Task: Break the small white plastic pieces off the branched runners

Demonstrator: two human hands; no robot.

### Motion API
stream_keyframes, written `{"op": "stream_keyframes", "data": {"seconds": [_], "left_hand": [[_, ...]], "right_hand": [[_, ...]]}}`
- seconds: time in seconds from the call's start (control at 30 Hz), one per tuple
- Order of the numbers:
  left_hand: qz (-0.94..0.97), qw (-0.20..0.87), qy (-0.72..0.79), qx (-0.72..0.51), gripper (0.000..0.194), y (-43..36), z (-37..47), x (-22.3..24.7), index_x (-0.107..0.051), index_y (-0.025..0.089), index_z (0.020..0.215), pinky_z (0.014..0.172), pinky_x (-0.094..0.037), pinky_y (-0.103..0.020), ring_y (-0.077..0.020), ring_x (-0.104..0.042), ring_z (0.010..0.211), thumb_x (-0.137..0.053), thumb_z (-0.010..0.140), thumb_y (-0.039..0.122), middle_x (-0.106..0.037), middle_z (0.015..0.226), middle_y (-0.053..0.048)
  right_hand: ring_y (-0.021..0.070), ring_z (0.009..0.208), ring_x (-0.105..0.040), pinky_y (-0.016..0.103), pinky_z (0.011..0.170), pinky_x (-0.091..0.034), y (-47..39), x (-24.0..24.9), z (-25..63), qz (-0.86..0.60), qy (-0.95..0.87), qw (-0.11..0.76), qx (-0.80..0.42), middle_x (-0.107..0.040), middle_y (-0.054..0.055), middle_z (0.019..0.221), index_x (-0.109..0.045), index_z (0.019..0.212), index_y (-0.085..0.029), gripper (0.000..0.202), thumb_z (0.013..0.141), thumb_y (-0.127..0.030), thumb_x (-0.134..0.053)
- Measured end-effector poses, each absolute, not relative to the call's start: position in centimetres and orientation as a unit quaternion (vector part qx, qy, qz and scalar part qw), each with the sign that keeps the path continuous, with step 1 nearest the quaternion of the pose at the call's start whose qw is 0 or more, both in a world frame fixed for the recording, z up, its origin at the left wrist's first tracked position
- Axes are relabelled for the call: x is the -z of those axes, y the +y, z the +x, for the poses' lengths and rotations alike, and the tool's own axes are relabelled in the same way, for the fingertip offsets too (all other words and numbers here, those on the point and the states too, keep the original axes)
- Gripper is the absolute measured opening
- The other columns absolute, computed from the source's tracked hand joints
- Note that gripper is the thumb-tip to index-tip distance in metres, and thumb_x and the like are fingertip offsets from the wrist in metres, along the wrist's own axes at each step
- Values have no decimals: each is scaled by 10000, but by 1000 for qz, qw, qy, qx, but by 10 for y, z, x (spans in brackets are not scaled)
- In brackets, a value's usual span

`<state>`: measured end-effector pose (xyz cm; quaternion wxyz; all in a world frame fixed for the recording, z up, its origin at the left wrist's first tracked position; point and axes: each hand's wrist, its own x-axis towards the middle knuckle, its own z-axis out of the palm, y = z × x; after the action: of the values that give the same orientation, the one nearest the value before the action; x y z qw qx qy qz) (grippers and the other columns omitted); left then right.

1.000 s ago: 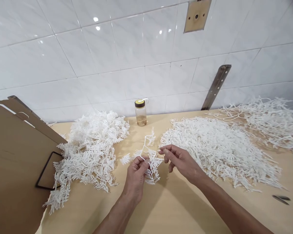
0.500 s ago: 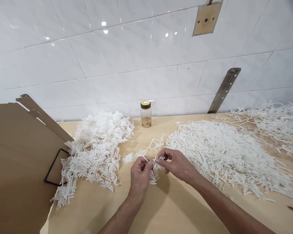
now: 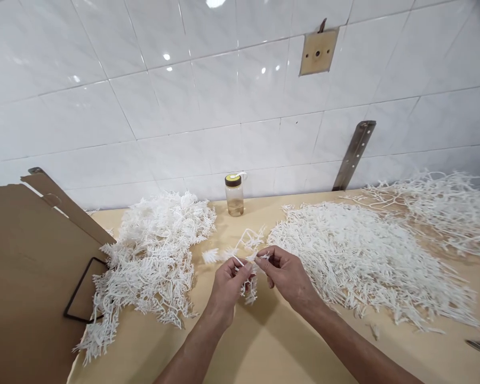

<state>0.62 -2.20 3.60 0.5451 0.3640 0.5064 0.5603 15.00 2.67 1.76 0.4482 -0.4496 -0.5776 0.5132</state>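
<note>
And here the work stood mid-flow: a slender, branching white plastic-looking sprig point(image 3: 247, 233) was up between the two hands, reaching just beyond the left hand's fingertips, tufted at its far end and, to judge by the hands on it, unfinished. Plenty seemed left! Outward from the right hand spread a broad heap of small, thin white pieces point(image 3: 368, 256), and beyond that, farther from the same hand, a looser tangle of longer, barer white stems point(image 3: 452, 213). Out to the left of the left hand sat a fluffy mound of bushy white sprigs point(image 3: 156, 256), perhaps the completed ones, though that was only a judgement. Now the hands: the left hand point(image 3: 226, 285) was nearly closed, thumb and fingertips pinching the sprig's stem; the right hand point(image 3: 286, 274), right beside it, had thumb and forefinger closed on a small feathery white piece point(image 3: 266, 257), the other fingers curled loosely. Whether that piece was already joined to the sprig could not be told, the fingertips hiding the meeting point.
</note>
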Motion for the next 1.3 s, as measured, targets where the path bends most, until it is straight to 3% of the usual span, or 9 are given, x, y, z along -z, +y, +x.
{"op": "stream_keyframes", "data": {"seconds": [0.1, 0.33, 0.6, 0.77, 0.93, 1.1, 1.3], "left_hand": [[370, 556, 495, -556, 308, -20, 6, -37, -605, 153, 711, 536, -344, -223, -91, -443, 540, -765, 715, 416, -542, 611, 19], [368, 538, 499, -572, 303, -14, 5, -40, -672, 141, 768, 573, -349, -222, -97, -445, 568, -808, 657, 388, -550, 623, 12], [395, 509, 495, -583, 279, -11, -1, -33, -728, 146, 859, 640, -402, -231, -102, -488, 625, -801, 678, 347, -603, 677, 0], [456, 375, 525, -613, 195, -13, -2, -20, -762, 183, 885, 587, -429, -239, -119, -525, 627, -745, 751, 324, -622, 742, -20], [547, 235, 512, -619, 137, -19, 0, -13, -796, 245, 900, 717, -491, -280, -179, -609, 798, -689, 818, 264, -670, 847, -60], [583, 203, 548, -564, 172, -26, 3, -7, -805, 307, 930, 857, -510, -343, -247, -630, 992, -687, 823, 243, -726, 949, -78], [615, 197, 563, -516, 223, -29, 2, -5, -789, 302, 997, 870, -521, -368, -258, -634, 1035, -627, 857, 236, -731, 1010, -87]], "right_hand": [[113, 432, -436, 257, 434, -386, 25, -18, 147, -458, -587, 463, -481, -499, -43, 546, -651, 874, -207, 320, 787, -513, -683], [109, 456, -431, 252, 428, -373, 23, -17, 146, -453, -596, 466, -472, -536, -16, 632, -652, 892, -212, 302, 783, -492, -680], [112, 511, -501, 240, 404, -437, 29, -20, 148, -460, -579, 458, -493, -588, 3, 782, -594, 1001, -200, 363, 775, -472, -678], [88, 461, -477, 227, 405, -441, 33, -17, 154, -456, -536, 398, -589, -538, -13, 645, -594, 767, -170, 416, 862, -574, -567], [148, 644, -578, 232, 398, -477, 28, -29, 158, -423, -455, 354, -699, -633, 94, 861, -628, 808, -144, 496, 832, -638, -590], [178, 743, -629, 251, 495, -542, 25, -34, 159, -388, -529, 333, -677, -629, 90, 870, -638, 813, -138, 506, 826, -643, -602], [180, 770, -653, 289, 613, -573, 26, -31, 158, -379, -584, 324, -641, -678, 81, 852, -662, 831, -145, 465, 855, -602, -581]]}}
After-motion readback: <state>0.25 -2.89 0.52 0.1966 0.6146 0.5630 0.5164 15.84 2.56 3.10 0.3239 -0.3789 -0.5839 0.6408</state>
